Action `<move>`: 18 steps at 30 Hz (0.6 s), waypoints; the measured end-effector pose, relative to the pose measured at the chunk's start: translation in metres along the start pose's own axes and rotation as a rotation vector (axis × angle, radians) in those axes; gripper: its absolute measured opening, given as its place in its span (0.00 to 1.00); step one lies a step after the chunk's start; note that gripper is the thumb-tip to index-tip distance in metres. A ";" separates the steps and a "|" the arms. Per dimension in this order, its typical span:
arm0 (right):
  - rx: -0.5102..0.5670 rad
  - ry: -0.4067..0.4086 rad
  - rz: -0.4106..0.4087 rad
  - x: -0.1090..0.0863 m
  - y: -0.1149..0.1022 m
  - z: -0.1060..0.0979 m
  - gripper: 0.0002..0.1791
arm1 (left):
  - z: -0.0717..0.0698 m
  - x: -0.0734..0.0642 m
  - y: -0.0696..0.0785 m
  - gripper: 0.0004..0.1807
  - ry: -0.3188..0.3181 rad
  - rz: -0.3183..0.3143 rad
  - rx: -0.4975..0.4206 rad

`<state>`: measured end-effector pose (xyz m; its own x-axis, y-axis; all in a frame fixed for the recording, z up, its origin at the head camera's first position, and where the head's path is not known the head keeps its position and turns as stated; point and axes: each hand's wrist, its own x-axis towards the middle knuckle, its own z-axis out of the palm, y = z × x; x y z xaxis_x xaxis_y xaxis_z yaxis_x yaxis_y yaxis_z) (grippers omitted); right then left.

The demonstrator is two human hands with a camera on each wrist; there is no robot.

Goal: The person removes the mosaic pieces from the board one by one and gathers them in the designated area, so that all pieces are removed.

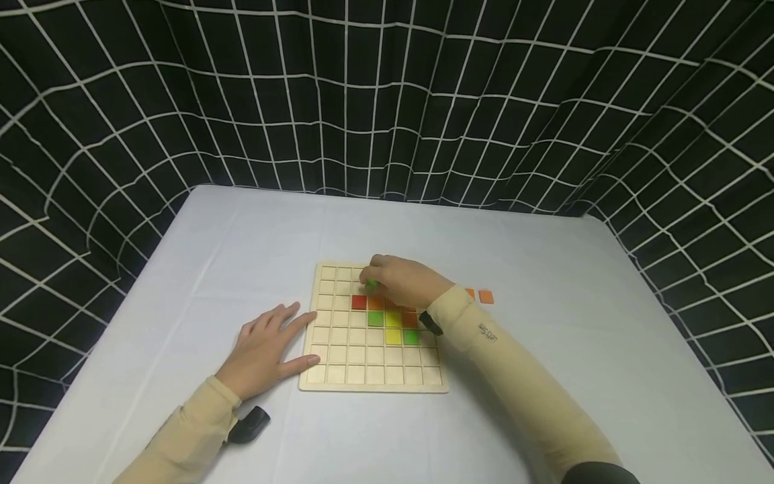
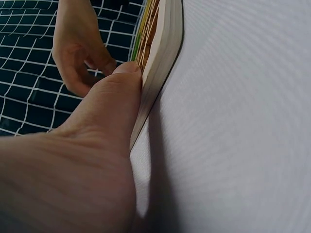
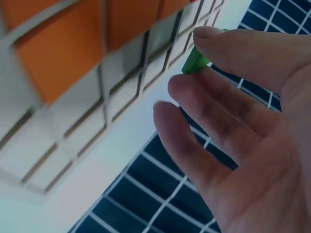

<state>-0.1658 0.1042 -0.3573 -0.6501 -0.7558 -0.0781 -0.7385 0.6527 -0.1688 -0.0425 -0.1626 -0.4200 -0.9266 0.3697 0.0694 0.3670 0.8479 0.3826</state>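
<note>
A square wooden grid board (image 1: pixel 351 375) lies on the white table. Red (image 1: pixel 359 302), yellow (image 1: pixel 393 336), green (image 1: pixel 375 318) and orange tiles sit in several of its cells. My right hand (image 1: pixel 402 279) is over the far part of the board and pinches a green tile (image 3: pixel 195 61) between thumb and fingertips, close over the grid in the right wrist view. Part of the board is hidden under this hand. My left hand (image 1: pixel 260 349) rests at the board's left side with spread fingers, its thumb (image 2: pixel 127 68) right at the board's edge.
Loose orange tiles (image 1: pixel 486 296) lie on the table right of the board, beyond my right sleeve. A black curtain with white grid lines (image 1: pixel 387 101) surrounds the table (image 1: pixel 574 349) at the back and sides. Each wrist wears a dark device (image 1: pixel 249 425).
</note>
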 end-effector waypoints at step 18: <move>0.100 0.054 0.190 -0.083 0.063 -0.015 0.17 | 0.000 0.000 0.002 0.40 -0.001 -0.002 0.001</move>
<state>-0.1611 0.2084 -0.3470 -0.7867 -0.6138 -0.0658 -0.5819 0.7729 -0.2529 -0.0420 -0.1610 -0.4196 -0.9272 0.3684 0.0681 0.3653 0.8488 0.3822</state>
